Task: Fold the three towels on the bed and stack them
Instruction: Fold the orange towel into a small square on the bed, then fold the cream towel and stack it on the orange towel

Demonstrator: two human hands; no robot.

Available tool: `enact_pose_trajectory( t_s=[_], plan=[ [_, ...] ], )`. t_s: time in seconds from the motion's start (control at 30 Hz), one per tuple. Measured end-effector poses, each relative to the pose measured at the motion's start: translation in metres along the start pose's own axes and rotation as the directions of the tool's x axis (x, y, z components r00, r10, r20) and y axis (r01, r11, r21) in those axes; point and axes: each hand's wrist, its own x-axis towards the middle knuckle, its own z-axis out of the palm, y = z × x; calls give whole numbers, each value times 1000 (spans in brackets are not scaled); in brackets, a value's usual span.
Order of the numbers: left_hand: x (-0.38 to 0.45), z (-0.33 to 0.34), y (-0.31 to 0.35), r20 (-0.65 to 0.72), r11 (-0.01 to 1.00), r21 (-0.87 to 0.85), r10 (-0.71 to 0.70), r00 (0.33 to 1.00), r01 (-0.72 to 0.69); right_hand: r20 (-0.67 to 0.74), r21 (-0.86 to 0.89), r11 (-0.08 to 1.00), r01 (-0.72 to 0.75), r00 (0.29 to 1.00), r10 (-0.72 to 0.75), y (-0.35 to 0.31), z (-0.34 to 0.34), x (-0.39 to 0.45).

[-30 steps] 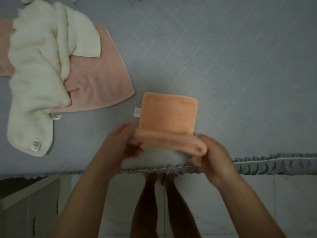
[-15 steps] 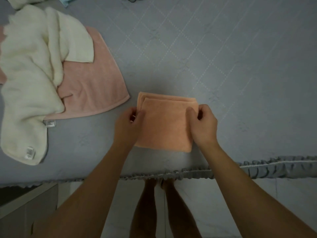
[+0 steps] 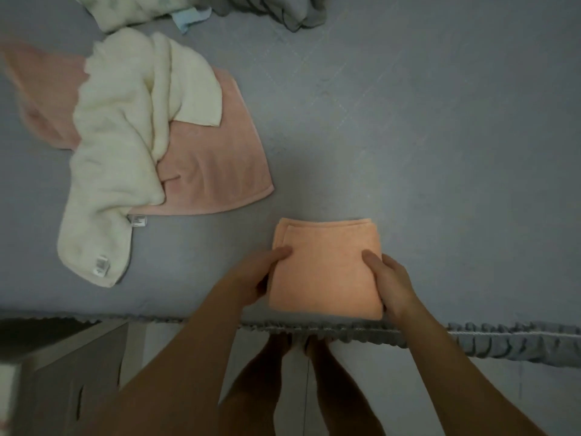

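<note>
A folded orange towel (image 3: 325, 269) lies as a small square near the bed's front edge. My left hand (image 3: 254, 275) grips its left side, thumb on top and fingers tucked under the edge. My right hand (image 3: 391, 283) grips its right side the same way. To the left, a cream towel (image 3: 119, 146) lies crumpled and unfolded across a spread pink towel (image 3: 217, 165).
The grey quilted bed (image 3: 408, 136) has a ruffled front edge (image 3: 471, 338). Other bunched cloths, pale, light blue and grey (image 3: 283, 11), lie at the far side. A cabinet (image 3: 63, 372) stands at the lower left. My bare feet are on the floor below.
The near half of the orange towel was folded over, making a smaller square. My hands have slid from its far corners to its two sides. The view has shifted right.
</note>
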Motion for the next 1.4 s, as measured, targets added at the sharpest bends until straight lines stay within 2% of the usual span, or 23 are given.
enact_pose_trajectory(
  t_s=[0.1, 0.2, 0.27, 0.37, 0.47, 0.57, 0.7, 0.77, 0.83, 0.9, 0.97, 1.0, 1.07, 1.17, 1.23, 1.3, 1.37, 1.4],
  plan=[
    [-30, -20, 1, -72, 991, -78, 100, 992, -105, 24, 3, 996, 89, 996, -89, -14, 25, -24],
    [-72, -68, 17, -73, 948, -192, 243, 967, -253, 127, 3, 991, 134, 983, -133, -39, 75, -52],
    [-101, -118, 28, -119, 919, -177, 336, 934, -353, 221, -7, 988, 152, 964, -146, -56, 124, -66],
    [-134, -216, 43, -322, 888, -24, 427, 845, -458, 320, -135, 964, 227, 931, -175, -74, 224, -74],
    [-150, -328, 51, -536, 898, 199, 434, 724, -392, 449, -256, 921, 294, 880, -156, -84, 350, -80],
    [-155, -434, 62, -641, 909, 277, 415, 646, -310, 552, -371, 847, 380, 824, -128, -92, 475, -85],
    [-148, -547, 89, -688, 894, 190, 416, 595, -406, 527, -413, 781, 468, 823, -214, -109, 604, -68],
    [-138, -586, 104, -673, 855, 168, 463, 577, -490, 483, -401, 758, 514, 822, -302, -114, 648, -50],
    [-121, -615, 114, -688, 840, 194, 485, 540, -507, 443, -403, 739, 539, 822, -358, -111, 679, -33],
    [-96, -630, 118, -734, 869, 203, 440, 517, -452, 390, -459, 712, 532, 840, -377, -102, 693, -21],
    [-74, -627, 118, -769, 919, 289, 389, 507, -268, 320, -561, 677, 476, 879, -353, -95, 692, -15],
    [-67, -619, 118, -784, 914, 370, 402, 473, -164, 292, -586, 674, 450, 893, -342, -93, 686, -14],
    [-61, -596, 117, -780, 855, 512, 503, 372, -82, 264, -562, 684, 465, 885, -385, -95, 669, -18],
    [-60, -547, 128, -700, 742, 661, 662, 267, -109, 165, -518, 682, 516, 843, -512, -115, 636, -22],
    [-58, -508, 141, -587, 638, 753, 762, 272, -162, 83, -527, 653, 545, 797, -598, -137, 609, -17],
    [-49, -473, 159, -448, 533, 778, 842, 302, -332, 12, -560, 596, 575, 725, -689, -161, 579, -6],
    [-34, -444, 184, -362, 521, 672, 851, 381, -526, -22, -653, 516, 554, 668, -744, -182, 548, 14],
    [-25, -430, 196, -334, 562, 596, 823, 460, -573, -40, -716, 490, 497, 672, -740, -191, 534, 25]
  ],
)
